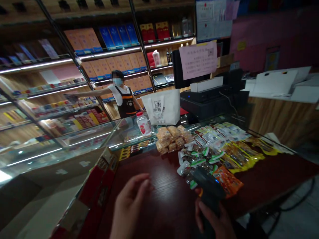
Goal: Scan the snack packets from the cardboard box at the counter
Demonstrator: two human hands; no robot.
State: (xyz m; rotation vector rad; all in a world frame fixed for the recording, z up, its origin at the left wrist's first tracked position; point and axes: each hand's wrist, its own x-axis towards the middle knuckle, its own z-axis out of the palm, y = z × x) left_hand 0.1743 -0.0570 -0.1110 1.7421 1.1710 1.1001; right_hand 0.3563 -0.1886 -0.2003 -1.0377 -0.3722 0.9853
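My right hand is wrapped round the handle of a black barcode scanner, which shows a small blue light. The scanner's head lies over the front of the snack packets. Left of it, my left hand hovers above the dark red tabletop, fingers loosely bent and nothing seen between them. Nearest the scanner are an orange snack packet and several clear packets with green edges. Behind these sit a bundle of wrapped pastries and several yellow-edged packets.
An open cardboard box stands at the left. At the counter's back are a red-capped bottle, a white tote bag and a till with a monitor. Behind the glass counter, a masked co-worker stretches an arm towards the shelves.
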